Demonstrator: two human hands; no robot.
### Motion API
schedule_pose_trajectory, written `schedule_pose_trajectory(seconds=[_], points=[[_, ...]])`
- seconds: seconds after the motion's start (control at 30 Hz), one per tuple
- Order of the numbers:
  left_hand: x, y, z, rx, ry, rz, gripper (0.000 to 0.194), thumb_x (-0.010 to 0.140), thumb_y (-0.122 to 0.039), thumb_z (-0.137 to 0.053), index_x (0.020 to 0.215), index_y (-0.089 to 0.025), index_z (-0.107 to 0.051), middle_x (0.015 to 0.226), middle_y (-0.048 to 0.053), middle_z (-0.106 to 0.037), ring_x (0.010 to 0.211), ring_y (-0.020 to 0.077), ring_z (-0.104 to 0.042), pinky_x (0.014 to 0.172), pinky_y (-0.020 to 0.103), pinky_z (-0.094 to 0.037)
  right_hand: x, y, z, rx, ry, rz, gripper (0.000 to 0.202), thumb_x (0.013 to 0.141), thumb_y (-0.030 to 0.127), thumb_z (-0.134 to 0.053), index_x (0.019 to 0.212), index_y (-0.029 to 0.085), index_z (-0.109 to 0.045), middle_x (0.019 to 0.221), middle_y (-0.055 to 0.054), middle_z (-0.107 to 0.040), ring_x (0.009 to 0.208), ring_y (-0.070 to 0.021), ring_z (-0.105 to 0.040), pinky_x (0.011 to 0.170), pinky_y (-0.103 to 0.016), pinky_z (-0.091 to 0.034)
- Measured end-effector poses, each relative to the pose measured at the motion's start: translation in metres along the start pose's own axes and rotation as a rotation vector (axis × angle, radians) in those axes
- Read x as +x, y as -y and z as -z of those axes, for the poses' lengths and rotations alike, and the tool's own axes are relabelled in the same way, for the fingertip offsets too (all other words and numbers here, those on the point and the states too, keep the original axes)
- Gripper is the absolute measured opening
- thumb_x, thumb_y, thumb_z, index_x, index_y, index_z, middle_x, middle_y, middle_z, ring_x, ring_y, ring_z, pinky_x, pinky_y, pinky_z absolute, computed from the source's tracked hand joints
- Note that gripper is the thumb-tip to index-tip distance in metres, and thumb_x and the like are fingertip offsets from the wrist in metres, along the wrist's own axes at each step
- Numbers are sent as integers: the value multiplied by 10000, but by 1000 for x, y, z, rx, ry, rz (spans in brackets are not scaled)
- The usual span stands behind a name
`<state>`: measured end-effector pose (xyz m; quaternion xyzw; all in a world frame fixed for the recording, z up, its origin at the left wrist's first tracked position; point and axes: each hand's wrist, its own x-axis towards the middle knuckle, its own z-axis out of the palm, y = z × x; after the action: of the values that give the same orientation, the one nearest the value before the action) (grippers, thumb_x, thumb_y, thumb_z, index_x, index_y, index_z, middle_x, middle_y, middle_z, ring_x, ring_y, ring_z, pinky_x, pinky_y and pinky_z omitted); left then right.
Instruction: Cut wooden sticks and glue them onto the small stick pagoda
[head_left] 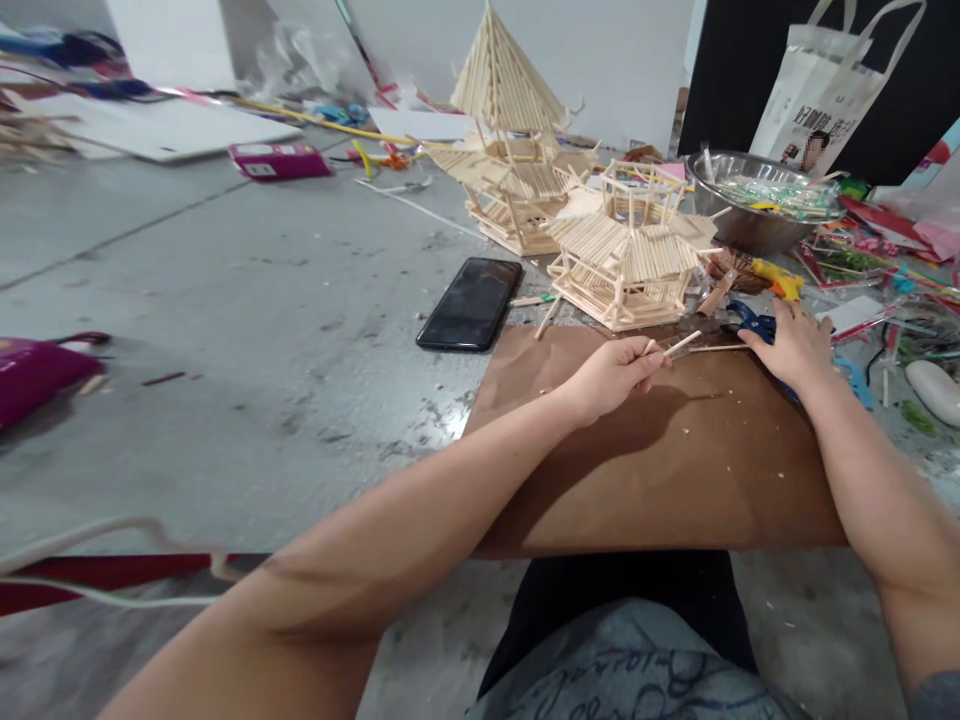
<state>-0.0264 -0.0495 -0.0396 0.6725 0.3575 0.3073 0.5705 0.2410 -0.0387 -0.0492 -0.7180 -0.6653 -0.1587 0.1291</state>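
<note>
My left hand [619, 378] is closed in a pinch on a thin wooden stick [684, 343], held above a brown board [645, 480]. The stick's free end points up and to the right. Over on the right, my right hand [801, 345] reaches across a blue-handled tool [752, 322], thumb apart from the fingers. Part of that tool is hidden beneath the hand. Just beyond the fingertips lies a yellow glue gun [780, 278]. Behind my left hand stands a low many-sided stick model [637, 255] with a sloping roof and open top.
A taller stick pavilion [510, 80] with a pointed roof stands behind. A black phone [470, 304] lies left of the board. At the back right are a metal bowl [742, 225] and a white bag [810, 110]. Magenta boxes [277, 160] and scattered scraps lie around.
</note>
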Motion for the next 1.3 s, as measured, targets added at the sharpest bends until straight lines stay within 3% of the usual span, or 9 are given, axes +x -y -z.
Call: schedule_pose_trajectory(seconds=[0.13,0.23,0.3,0.5,0.7,0.9,1.1,1.2,1.3], points=[[-2,0,-6,-86,-22,54,191,825,-310,-459,772,-141,-532,467,-79,-330,407,49,-275,425,190,-195,-15,31,21,140,-203,366,416,872,329,-387,1255,185,-461,1278,-134,-502,1207,-277,-412,996,-520,-237],[-4,-1,-11,-138,-12,77,205,814,-331,-475,787,-138,-536,450,-90,-300,392,45,-238,412,196,-167,-27,55,28,159,-224,635,340,872,261,-412,1197,242,-514,1219,-56,-566,1191,-223,-433,1047,-495,-183],[-5,-2,-14,-148,-7,76,211,798,-337,-496,763,-134,-540,464,-85,-315,408,42,-249,420,195,-181,-32,65,28,171,-210,711,316,871,228,-416,1161,258,-540,1137,-27,-615,1136,-199,-471,1051,-476,-192],[-3,2,-17,-52,-24,67,218,763,-331,-514,674,-135,-549,474,-74,-332,461,55,-274,464,205,-208,-34,71,27,151,-182,735,236,879,271,-406,968,227,-621,855,-28,-665,893,-183,-520,964,-416,-271],[-3,5,-20,-10,-75,7,223,746,-297,-511,604,-125,-531,572,-40,-416,571,74,-354,584,216,-285,-37,75,33,67,-202,717,288,889,328,-379,767,196,-604,731,-31,-650,735,-178,-492,745,-368,-277],[-6,2,-24,-29,-108,16,200,738,-289,-533,615,-131,-542,507,-62,-363,502,61,-289,521,217,-238,-43,77,32,82,-181,660,313,891,334,-367,725,195,-592,699,-40,-635,683,-173,-462,707,-360,-233],[-6,2,-28,-198,-159,48,248,735,-394,-547,672,-155,-528,437,-92,-287,419,49,-217,441,215,-167,-41,83,32,136,-190,601,348,898,315,-337,692,182,-584,636,-43,-626,634,-166,-467,679,-345,-235],[-7,1,-25,-219,-113,38,289,715,-431,-577,680,-147,-543,428,-94,-290,405,41,-214,425,212,-153,-38,83,33,274,-128,599,371,915,319,-300,704,184,-575,639,-34,-627,627,-154,-493,673,-324,-259],[-9,-1,-20,-227,37,27,330,701,-466,-594,676,-138,-566,421,-90,-299,397,39,-228,418,214,-150,-35,78,33,531,-2,667,391,927,357,-275,710,193,-556,653,-16,-622,639,-134,-521,669,-282,-302]])
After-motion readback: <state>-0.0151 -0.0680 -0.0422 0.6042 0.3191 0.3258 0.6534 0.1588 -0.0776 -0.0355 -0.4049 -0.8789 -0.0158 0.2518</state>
